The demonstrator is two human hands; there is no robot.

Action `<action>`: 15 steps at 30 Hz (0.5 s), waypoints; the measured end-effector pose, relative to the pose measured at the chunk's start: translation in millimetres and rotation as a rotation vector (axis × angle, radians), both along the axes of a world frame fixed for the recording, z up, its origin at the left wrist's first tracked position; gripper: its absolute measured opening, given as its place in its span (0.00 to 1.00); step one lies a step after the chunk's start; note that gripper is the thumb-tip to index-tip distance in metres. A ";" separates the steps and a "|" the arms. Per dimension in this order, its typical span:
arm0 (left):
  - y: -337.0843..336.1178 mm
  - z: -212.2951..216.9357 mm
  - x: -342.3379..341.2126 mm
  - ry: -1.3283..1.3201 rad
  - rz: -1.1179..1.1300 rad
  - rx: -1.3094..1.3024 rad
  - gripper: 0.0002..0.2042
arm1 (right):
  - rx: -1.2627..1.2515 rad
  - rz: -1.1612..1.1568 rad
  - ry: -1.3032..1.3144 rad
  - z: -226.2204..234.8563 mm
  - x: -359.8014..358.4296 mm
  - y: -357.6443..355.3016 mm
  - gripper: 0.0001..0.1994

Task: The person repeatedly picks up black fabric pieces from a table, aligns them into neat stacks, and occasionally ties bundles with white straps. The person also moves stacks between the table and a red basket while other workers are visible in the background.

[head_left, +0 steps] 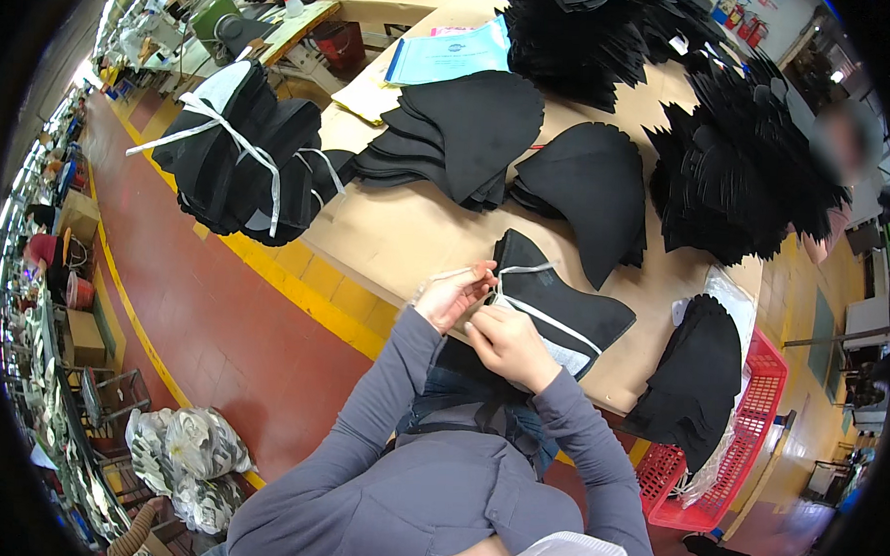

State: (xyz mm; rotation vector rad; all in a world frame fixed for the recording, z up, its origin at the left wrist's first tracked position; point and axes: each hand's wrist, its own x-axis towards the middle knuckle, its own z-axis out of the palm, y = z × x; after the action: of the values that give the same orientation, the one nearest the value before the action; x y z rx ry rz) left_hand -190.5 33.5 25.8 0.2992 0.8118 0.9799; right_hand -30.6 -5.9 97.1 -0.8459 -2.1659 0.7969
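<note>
At the table's near edge lies a stack of black cut pieces (pixel 586 305), bound by a white fabric strip (pixel 551 321) that crosses over it. A pale paper (pixel 565 355) sits on the stack under the strip. My left hand (pixel 452 296) is closed at the stack's left edge, fingertips pinching the white strip. Just to the right and nearer to me, my right hand (pixel 509 344) is closed too, thumb and fingers on the strip near its crossing. The fingers partly hide where the strip ends meet.
Tied black bundles (pixel 239 153) stand at the table's left end. Fanned black stacks (pixel 470 132) and tall black piles (pixel 743 161) cover the far side, near a blue booklet (pixel 453 58). A red basket (pixel 770 387) stands right, below another stack (pixel 697 370). Someone is at far right.
</note>
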 end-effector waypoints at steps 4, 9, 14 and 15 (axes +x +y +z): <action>-18.3 8.4 20.2 0.070 0.067 0.301 0.15 | -0.299 -0.325 0.201 10.0 -13.3 36.0 0.14; -28.1 7.6 36.3 0.319 0.145 0.327 0.12 | -0.732 -0.469 0.324 5.9 -16.2 75.5 0.13; -26.0 -11.6 43.6 -0.076 0.288 0.176 0.09 | -0.681 -0.384 0.483 -13.9 4.2 61.4 0.14; -26.2 -15.0 43.7 -0.134 0.326 0.189 0.11 | -0.550 -0.388 0.244 -17.9 10.6 58.3 0.16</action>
State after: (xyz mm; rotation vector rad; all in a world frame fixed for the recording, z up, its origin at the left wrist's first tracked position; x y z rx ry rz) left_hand -146.8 7.3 10.9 0.2645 0.6572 1.3724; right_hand -20.0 52.4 79.3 -1.3129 -1.5130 1.2349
